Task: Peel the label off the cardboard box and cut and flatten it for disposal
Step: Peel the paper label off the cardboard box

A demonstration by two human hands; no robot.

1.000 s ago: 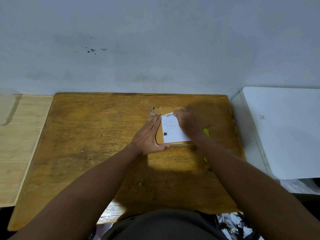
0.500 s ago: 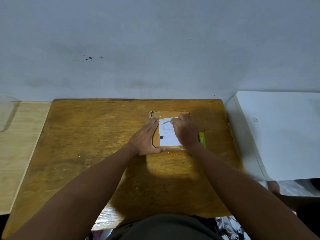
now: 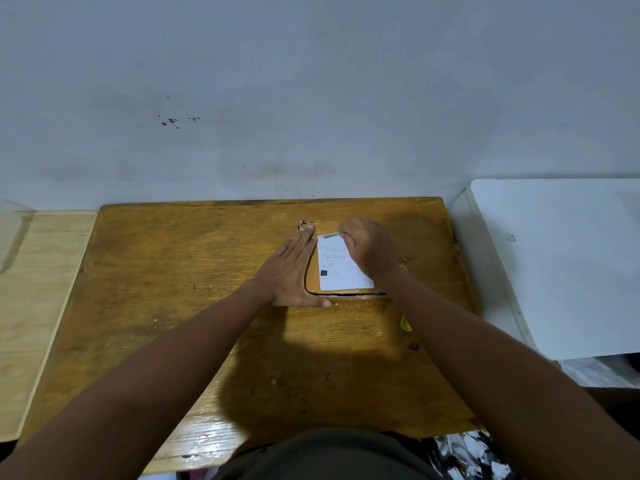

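Note:
A small brown cardboard box (image 3: 312,278) lies on the wooden table (image 3: 173,289), with a white printed label (image 3: 341,268) stuck on its top. My left hand (image 3: 292,271) lies flat with fingers together against the box's left side, the thumb along its near edge. My right hand (image 3: 369,249) is over the label's right part, its fingertips pinching the label's lifted far edge. A yellow-green cutter (image 3: 405,322) lies to the right of the box, mostly hidden under my right forearm.
A white cabinet top (image 3: 561,265) stands to the right of the table. A pale plywood surface (image 3: 38,292) adjoins on the left, with a clear plastic item (image 3: 10,237) at its far end. A grey wall rises behind. Crumpled paper (image 3: 471,455) lies at the lower right.
My right hand's fingertips have stayed at the label's far edge, which is a little lifted. My left hand has kept its place against the box. The view has shifted slightly.

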